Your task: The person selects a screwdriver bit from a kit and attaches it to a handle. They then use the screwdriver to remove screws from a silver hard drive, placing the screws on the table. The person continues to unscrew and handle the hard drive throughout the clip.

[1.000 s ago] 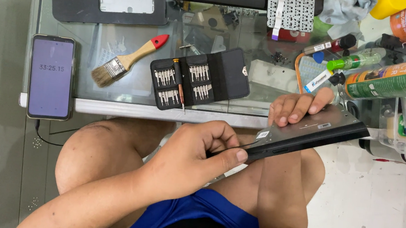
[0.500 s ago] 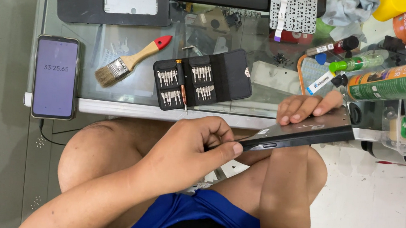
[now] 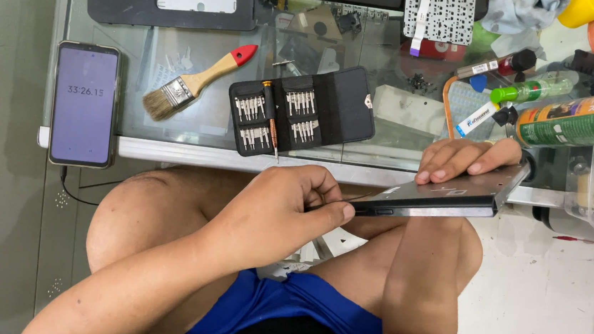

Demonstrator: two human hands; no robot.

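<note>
Two hands hold a slim grey drive (image 3: 445,198) edge-on over the knees, just below the table (image 3: 169,151) rim. Left hand (image 3: 278,215) pinches a thin tool (image 3: 360,195) against its near end, fingers curled shut. Right hand (image 3: 462,158) clamps the far end, fingers on top.

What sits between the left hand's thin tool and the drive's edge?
Nothing visible. The left hand pinches a thin tool whose tip already meets the front edge of the flat drive; the right hand grips the drive's far side, clear of that edge.
</note>
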